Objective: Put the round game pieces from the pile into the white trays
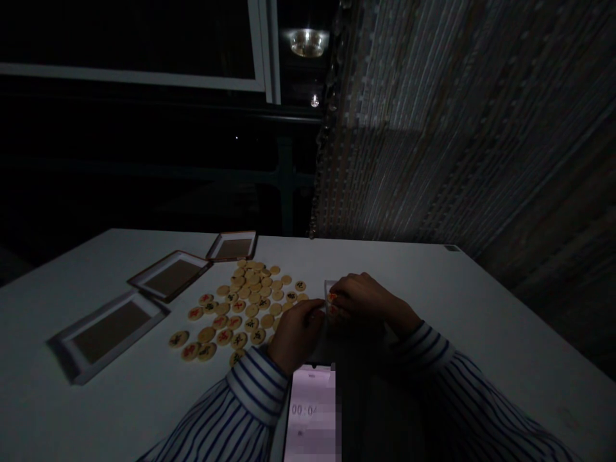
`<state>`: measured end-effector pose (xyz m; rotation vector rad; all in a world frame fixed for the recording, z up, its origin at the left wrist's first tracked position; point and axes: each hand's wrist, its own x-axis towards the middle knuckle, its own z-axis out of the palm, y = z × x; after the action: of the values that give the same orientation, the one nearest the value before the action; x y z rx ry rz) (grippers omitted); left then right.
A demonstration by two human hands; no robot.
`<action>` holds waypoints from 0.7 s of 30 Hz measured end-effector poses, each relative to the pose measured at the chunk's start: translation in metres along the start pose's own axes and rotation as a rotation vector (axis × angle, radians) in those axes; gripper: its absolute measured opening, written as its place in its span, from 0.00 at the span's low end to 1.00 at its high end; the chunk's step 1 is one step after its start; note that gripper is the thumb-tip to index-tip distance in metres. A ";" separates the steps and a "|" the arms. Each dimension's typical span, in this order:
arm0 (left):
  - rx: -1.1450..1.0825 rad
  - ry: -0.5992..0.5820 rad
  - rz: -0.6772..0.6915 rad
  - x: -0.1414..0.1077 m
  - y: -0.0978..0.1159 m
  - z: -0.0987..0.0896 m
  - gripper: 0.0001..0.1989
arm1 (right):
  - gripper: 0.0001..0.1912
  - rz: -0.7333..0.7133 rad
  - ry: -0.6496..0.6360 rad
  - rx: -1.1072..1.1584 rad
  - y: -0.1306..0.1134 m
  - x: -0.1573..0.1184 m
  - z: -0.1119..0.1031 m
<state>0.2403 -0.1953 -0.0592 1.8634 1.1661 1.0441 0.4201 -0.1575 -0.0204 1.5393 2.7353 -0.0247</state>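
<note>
A small box (328, 284) with a pale rim lies on the table, largely covered by my hands. Inside it, xiangqi pieces (332, 297) with red characters show beside my right fingers. My right hand (364, 296) reaches over the box from the right, fingers bent down and closed at a piece. At the box's left edge is my left hand (298, 330), its fingers curled and the forefinger against the edge; the fingertips are partly hidden. Left of my left hand, many loose round wooden pieces (251, 310) are spread and heaped, some face up with red or black characters.
Three shallow open trays stand at the left: a near one (153, 305), a middle one (139, 277) and a far one (216, 246). A lit phone (312, 410) showing a timer lies below my hands. Past the white table (481, 333) hangs a string curtain (409, 128). The light is dim.
</note>
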 end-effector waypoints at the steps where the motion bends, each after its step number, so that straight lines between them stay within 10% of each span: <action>1: 0.021 -0.005 0.004 0.000 0.000 0.000 0.13 | 0.13 0.002 -0.013 -0.001 0.000 0.000 -0.001; 21: 0.126 0.002 0.026 0.001 0.001 0.000 0.13 | 0.12 -0.006 -0.037 -0.024 -0.001 -0.002 -0.007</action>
<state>0.2407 -0.1948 -0.0585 1.9798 1.2364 1.0075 0.4200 -0.1594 -0.0138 1.5093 2.7018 -0.0199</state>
